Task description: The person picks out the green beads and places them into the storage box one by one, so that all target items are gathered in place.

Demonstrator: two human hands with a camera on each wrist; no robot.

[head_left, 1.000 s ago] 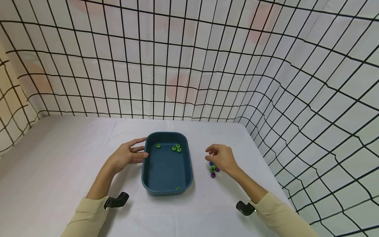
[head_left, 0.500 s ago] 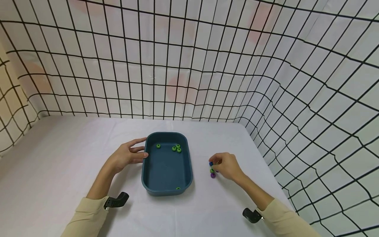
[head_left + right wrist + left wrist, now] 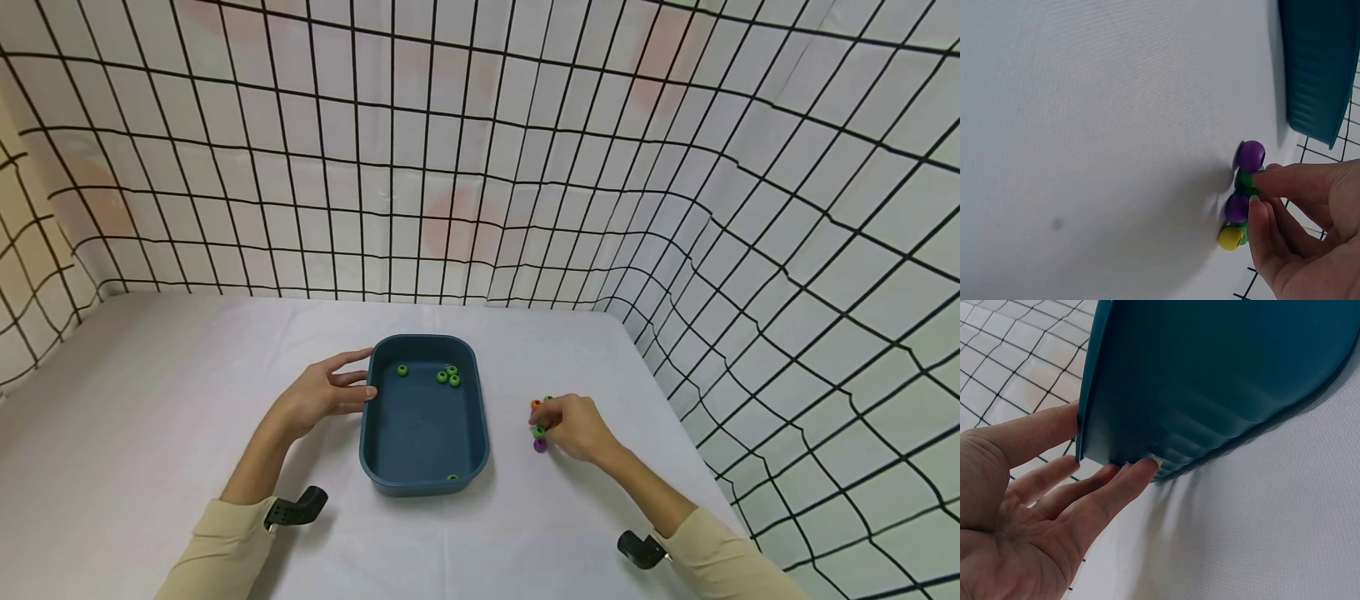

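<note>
Tray pinched at rim by left hand, mid-frame, beads touched by right hand, centre right, bead grasp unclear.

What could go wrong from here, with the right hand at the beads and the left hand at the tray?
The right hand touches a tight bead cluster, so it may knock the purple bead aside. The yellow bead looks rounded, so if bumped it could roll across the white surface. The left hand touches only one side of the tray, so a careless push might slide it.
</note>
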